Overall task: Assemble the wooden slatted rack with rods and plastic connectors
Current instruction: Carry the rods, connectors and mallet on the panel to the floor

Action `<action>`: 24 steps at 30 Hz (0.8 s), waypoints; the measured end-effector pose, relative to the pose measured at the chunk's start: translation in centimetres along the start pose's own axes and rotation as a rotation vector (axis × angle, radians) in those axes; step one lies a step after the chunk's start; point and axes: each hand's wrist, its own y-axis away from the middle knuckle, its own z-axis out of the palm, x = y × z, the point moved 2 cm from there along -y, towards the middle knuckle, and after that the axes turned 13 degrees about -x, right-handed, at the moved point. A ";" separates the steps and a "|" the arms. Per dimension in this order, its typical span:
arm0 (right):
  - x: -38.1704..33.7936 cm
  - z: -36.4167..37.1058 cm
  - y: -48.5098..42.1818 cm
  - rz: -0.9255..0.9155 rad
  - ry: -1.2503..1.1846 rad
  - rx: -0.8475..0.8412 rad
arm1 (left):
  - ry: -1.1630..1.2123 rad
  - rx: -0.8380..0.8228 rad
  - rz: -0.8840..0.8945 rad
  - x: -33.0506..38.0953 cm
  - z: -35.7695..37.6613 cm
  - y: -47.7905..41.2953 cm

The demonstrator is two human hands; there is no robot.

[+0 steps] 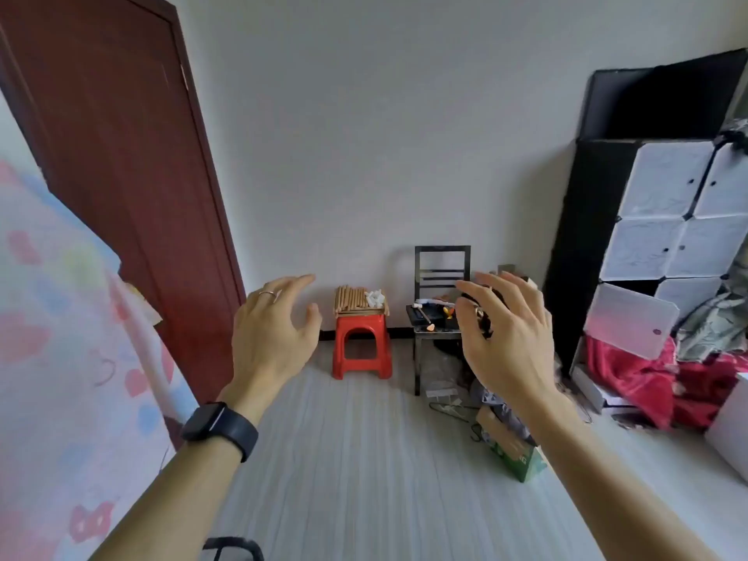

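Note:
A pile of wooden rods and slats lies on top of a red plastic stool against the far wall. Several white plastic connectors sit on the right side of the pile. My left hand is raised in front of me, left of the stool, fingers spread and empty; a ring is on one finger and a black watch on the wrist. My right hand is raised to the right of the stool, fingers apart, holding nothing. Both hands are well short of the stool.
A black chair with small tools on its seat stands right of the stool. A dark red door is at the left, a black-and-white cube cabinet at the right. Clutter, a green box and red cloth lie on the floor at right.

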 end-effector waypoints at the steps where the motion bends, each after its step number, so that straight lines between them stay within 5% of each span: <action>1: 0.3 2.2 -0.1 0.002 -0.023 -0.011 | 0.015 -0.032 -0.020 -1.7 1.4 -0.4; 12: 3.6 25.9 -6.7 0.322 -0.008 -0.406 | -0.045 -0.455 -0.154 -21.7 15.5 -10.9; 24: 12.0 48.0 -24.1 0.405 0.078 -0.708 | -0.087 -0.634 -0.208 -34.9 31.5 -30.9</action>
